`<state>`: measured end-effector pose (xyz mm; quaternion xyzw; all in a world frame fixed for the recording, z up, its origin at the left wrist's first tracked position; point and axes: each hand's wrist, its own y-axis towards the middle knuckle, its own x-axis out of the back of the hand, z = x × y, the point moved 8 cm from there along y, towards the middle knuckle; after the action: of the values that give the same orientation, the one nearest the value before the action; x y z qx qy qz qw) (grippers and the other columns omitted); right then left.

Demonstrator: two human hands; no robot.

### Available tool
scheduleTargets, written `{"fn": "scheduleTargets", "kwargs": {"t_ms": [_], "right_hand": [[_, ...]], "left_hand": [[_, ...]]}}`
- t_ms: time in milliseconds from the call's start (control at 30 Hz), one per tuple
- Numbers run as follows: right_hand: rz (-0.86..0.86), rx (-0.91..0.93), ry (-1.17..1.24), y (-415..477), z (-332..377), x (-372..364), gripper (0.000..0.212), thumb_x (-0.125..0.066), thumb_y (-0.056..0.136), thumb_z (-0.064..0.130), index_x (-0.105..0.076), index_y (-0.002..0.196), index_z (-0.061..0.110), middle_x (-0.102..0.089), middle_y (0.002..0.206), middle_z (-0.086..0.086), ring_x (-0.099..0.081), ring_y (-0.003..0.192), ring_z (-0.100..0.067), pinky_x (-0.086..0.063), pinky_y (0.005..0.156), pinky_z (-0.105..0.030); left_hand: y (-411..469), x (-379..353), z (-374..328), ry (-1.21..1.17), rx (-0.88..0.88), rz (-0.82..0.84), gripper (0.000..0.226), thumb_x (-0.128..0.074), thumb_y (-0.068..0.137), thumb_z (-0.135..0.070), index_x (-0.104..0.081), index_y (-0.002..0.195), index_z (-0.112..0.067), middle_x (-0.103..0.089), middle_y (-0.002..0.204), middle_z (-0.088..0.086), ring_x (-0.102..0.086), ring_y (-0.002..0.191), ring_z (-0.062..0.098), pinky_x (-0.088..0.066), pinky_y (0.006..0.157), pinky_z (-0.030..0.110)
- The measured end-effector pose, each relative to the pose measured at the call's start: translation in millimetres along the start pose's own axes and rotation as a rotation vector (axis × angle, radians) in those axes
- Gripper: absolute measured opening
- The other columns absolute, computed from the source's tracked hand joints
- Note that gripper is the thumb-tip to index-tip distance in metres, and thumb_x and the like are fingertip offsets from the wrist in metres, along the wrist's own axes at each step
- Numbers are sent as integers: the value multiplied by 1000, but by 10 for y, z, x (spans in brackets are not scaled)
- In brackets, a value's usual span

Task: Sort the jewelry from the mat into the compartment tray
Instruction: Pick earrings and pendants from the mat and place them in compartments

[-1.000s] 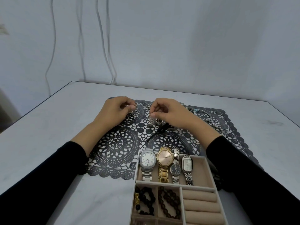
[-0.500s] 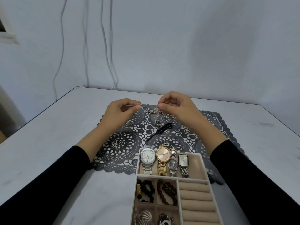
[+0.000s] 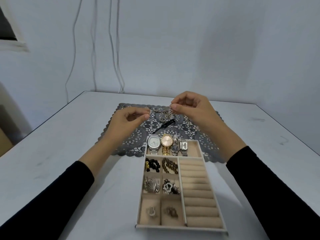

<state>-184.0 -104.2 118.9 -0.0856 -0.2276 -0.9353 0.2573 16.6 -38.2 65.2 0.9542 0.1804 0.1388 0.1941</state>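
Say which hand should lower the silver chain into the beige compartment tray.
Left, probably: left hand and right hand both pinch the silver chain, but small compartments line the beige tray's left side.

watches [image 3: 154, 142]: 4 | bead bracelets [image 3: 153, 165]: 2 | hands [image 3: 126, 122]: 2 | tray [image 3: 180, 228]: 1 | mat [image 3: 131, 141]: 1

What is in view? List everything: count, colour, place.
table: one, white, underneath.
mat: one, dark grey, on table.
tray: one, beige, nearest camera.
watches: four, silver, gold, tray's far compartment.
bead bracelets: two, black, brown, next row.
trinket clusters: four, mostly silver, tray's nearer left compartments.
ring rolls: one bank, beige, tray's right.
chain: one, silver, between hands.
rings: several, dark, on mat.
clip: one, black, on mat.
cables: several, white, on wall.
left hand: one, pinching chain's left end.
right hand: one, pinching chain's right end.
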Motion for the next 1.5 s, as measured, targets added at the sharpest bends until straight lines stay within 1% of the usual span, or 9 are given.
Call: {"fn": "scheduleTargets", "kwargs": {"t_ms": [233,333,433,600,733,900,1100,1233,1500], "right_hand": [[30,49,38,-407,287,-52,17,-72,83,9,-67,97,0,-70,81,-4,-66,72,-10,-49,67,-14],[46,53,61,-570,343,-84,17,-71,83,7,-66,97,0,-70,82,-4,-66,75,-12,-52,73,-19],[52,52,82,-714,367,-127,16,-71,82,5,-66,97,-1,-70,86,-10,-66,80,-17,-53,78,-25],[70,51,102,-901,391,-185,13,-71,82,4,-67,94,1,-70,82,-5,-66,78,-18,-52,76,-26],[76,50,119,-1037,425,-214,14,-70,82,0,-65,95,-2,-70,78,2,-65,75,-14,-54,75,-26],[109,48,121,-1198,449,-257,12,-71,81,2,-67,92,1,-69,80,-6,-65,77,-19,-55,81,-34],[241,12,98,-1398,450,-359,12,-69,81,-2,-65,92,-1,-68,84,-13,-66,78,-19,-55,77,-26],[374,-35,43,-1495,401,-458,13,-70,80,0,-66,92,0,-68,86,-14,-66,81,-20,-55,80,-28],[603,-147,-124,-1627,264,-649,15,-72,80,3,-68,94,2,-70,89,-11,-67,82,-21,-55,81,-32]], "left_hand": [[-407,34,-175,-7,-9,-14,10,-76,81,-15,-76,89,-22,-75,101,-9,-71,96,7,-57,85,25],[-572,39,-247,-40,-7,-2,9,-75,82,-13,-75,88,-19,-75,101,-10,-71,95,6,-60,73,24],[-705,56,-337,-39,-59,-2,10,-74,82,-11,-75,90,-16,-75,103,-6,-71,97,8,-54,84,19],[-877,92,-375,-63,-71,2,9,-74,82,-10,-75,91,-13,-74,106,-3,-71,98,10,-53,82,17],[-983,122,-396,-70,-72,-3,8,-74,82,-8,-74,90,-11,-74,105,-4,-71,95,9,-52,74,14],[-1107,115,-373,-84,-69,2,8,-75,81,-12,-74,89,-14,-75,104,-2,-71,97,13,-56,79,20],[-1182,81,-362,-93,-86,23,13,-75,78,-16,-73,89,-10,-74,106,2,-71,98,18,-57,84,26],[-1209,39,-382,-79,-96,44,10,-73,82,-3,-72,89,-10,-73,105,0,-72,97,17,-56,83,24],[-1223,2,-401,-62,-106,60,9,-73,82,-2,-72,90,-8,-73,106,-3,-72,95,14,-56,84,24]]}}
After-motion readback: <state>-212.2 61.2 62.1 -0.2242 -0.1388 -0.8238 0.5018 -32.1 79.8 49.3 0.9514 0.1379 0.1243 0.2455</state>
